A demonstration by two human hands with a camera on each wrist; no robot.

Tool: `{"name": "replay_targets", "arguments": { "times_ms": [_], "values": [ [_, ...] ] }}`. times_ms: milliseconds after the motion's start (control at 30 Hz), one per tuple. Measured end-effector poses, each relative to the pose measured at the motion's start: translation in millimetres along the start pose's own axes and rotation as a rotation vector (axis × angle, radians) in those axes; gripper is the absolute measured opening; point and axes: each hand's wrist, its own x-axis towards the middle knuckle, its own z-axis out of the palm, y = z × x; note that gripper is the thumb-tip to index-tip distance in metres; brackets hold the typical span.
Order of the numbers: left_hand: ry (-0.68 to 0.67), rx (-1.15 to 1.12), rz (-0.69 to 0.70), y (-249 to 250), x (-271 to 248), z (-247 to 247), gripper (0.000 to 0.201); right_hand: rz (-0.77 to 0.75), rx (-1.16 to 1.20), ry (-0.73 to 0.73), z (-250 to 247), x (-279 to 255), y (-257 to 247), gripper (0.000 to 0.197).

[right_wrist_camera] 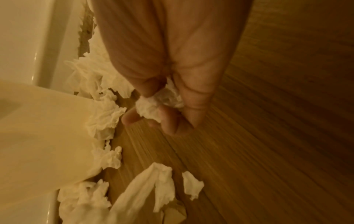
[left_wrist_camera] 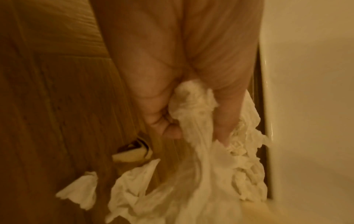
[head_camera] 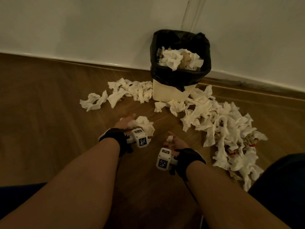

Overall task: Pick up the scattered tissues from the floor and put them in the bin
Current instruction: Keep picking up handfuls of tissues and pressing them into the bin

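The left hand (head_camera: 125,122) sits just left of the middle of the head view, its fingers curled round a big wad of tissue (head_camera: 144,124) that spills out to the right of it. The left wrist view shows the same grip up close: fingers (left_wrist_camera: 164,121) closed on the crumpled paper (left_wrist_camera: 193,109), with loose folds trailing down toward the lower part of the frame.

The right hand (head_camera: 172,141), a little lower and to the right, pinches a small scrap of tissue (head_camera: 169,139). From the right wrist, the thumb and fingers (right_wrist_camera: 193,97) are closed on that scrap (right_wrist_camera: 153,106).

The bin (head_camera: 173,91) stands in the upper middle of the head view against the wall (head_camera: 82,22), lined with a black bag (head_camera: 179,78) and holding tissues (head_camera: 171,59) near its top. On the wooden floor (head_camera: 49,104), one cluster of tissues (head_camera: 128,91) lies left of the bin's base and a far bigger heap (head_camera: 222,128) spreads from its foot toward the lower right of the frame.
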Motion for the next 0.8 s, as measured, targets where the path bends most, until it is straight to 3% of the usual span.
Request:
{"name": "replay_targets", "arguments": {
  "times_ms": [133, 200, 267, 500, 633, 800],
  "values": [
    [-0.003, 0.089, 0.037, -2.1, -4.5, -0.3, 0.072, 0.050, 0.128, 0.042, 3.2, -5.2, 0.6, 0.021],
    [0.013, 0.079, 0.030, -3.5, -4.3, 1.2, 0.057, 0.064, 0.181, 0.063, 4.1, -7.6, 0.4, 0.035],
    [0.041, 0.077, 0.034, -6.0, -12.1, -1.1, 0.048, 0.080, 0.189, 0.059, 5.4, -10.3, 1.7, 0.037],
    [0.118, 0.075, 0.054, -15.4, -36.3, -3.8, 0.032, 0.045, -0.184, 0.115, 7.0, -9.4, 6.2, 0.036],
    [0.104, 0.014, 0.031, -10.6, -33.6, -6.7, 0.039, 0.011, -0.203, 0.054, 7.7, -13.0, 6.8, 0.042],
    [0.044, -0.026, 0.035, 10.4, -45.1, 8.4, 0.046, -0.057, -0.255, 0.091, 12.6, -28.1, -8.2, 0.042]
  ]
}}
